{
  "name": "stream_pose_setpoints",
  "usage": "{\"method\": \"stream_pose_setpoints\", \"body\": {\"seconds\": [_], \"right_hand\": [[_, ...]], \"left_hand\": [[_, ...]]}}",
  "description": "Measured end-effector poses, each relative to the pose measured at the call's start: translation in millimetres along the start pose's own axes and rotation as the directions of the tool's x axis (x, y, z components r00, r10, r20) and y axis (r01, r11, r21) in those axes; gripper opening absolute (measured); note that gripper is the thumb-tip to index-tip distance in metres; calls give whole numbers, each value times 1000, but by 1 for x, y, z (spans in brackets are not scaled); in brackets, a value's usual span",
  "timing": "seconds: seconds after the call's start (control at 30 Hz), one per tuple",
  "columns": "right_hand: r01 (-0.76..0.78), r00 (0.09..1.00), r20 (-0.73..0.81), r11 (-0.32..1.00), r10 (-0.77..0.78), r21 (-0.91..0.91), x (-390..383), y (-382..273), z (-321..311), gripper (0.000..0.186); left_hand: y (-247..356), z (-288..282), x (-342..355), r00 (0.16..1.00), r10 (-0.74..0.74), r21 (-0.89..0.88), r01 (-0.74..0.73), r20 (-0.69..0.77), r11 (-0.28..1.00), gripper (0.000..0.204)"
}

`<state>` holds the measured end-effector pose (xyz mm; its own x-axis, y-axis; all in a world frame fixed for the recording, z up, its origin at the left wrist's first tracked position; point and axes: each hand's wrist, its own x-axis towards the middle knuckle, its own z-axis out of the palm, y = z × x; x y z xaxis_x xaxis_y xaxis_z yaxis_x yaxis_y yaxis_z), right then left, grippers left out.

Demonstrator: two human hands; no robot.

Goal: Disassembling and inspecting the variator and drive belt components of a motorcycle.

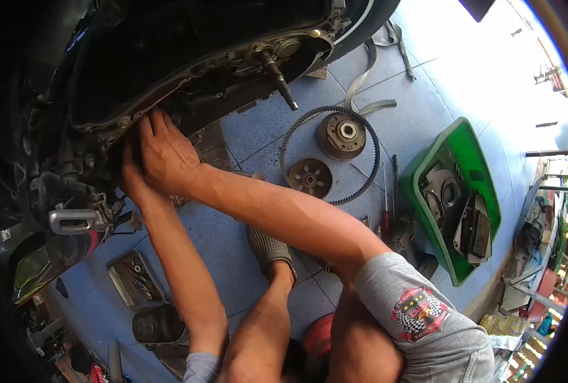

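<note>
Engine casing (198, 71) is stretching across the frame's upper left; the left hand (133, 172) and right hand (168, 152) are crowding its lower edge, their grip hiding, so I cannot tell it. Slipping there could be scraping knuckles.

The left hand (133, 177) is partly hidden behind the right hand (166, 157).

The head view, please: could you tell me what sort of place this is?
Probably a scooter or motorcycle repair workshop: it shows an opened casing with a bare shaft, a toothed belt on the tiled floor, and a green bin holding metal parts.
</note>
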<state>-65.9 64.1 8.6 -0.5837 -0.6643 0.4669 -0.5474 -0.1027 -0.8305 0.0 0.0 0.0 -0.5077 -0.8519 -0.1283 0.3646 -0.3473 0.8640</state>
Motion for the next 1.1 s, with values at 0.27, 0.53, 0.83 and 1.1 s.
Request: {"method": "stream_pose_setpoints", "body": {"seconds": [0.27,0.53,0.83,1.1], "right_hand": [[20,1000,10,999,-19,-36,12,3,-7,61],[114,930,363,983,-56,-141,19,12,-14,57],[226,893,412,972,-181,-63,41,29,-20,29],[-58,849,528,993,-8,107,51,34,-29,28]], "left_hand": [[-8,-2,2,999,-27,-124,23,-29,992,41],[-21,-8,-16,973,109,-113,-134,-205,985,36],[-14,15,-27,844,440,179,-403,-305,898,20],[-9,29,-32,845,435,228,-377,-313,898,25]]}}
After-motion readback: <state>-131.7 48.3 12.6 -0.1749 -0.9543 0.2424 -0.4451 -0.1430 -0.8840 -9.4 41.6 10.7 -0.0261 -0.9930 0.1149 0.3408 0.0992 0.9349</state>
